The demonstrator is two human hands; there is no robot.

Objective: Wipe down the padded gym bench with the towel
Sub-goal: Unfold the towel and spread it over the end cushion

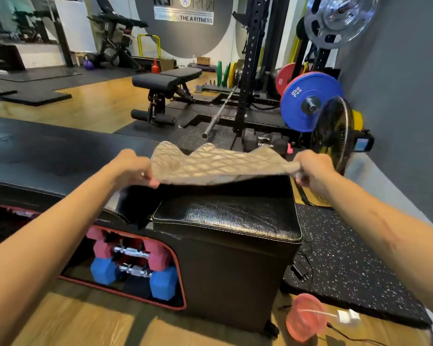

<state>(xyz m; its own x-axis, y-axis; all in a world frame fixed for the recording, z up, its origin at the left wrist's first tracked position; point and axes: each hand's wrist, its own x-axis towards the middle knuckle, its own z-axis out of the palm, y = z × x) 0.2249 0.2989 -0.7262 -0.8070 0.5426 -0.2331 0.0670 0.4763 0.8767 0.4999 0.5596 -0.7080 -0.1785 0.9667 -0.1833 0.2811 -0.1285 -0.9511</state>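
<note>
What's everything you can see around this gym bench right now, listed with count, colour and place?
towel: one, beige quilted, stretched in the air above the bench
padded bench: one, black, centre foreground
dumbbells: pink pair over blue pair, in the bench's side opening
adjustable bench: one, black, behind
barbell: one, silver, on the floor by the rack
weight plate: one, blue, right
fan: one, black, right
small fan: one, pink, on the floor
left hand: grips the towel's left edge
right hand: grips the towel's right edge
</note>
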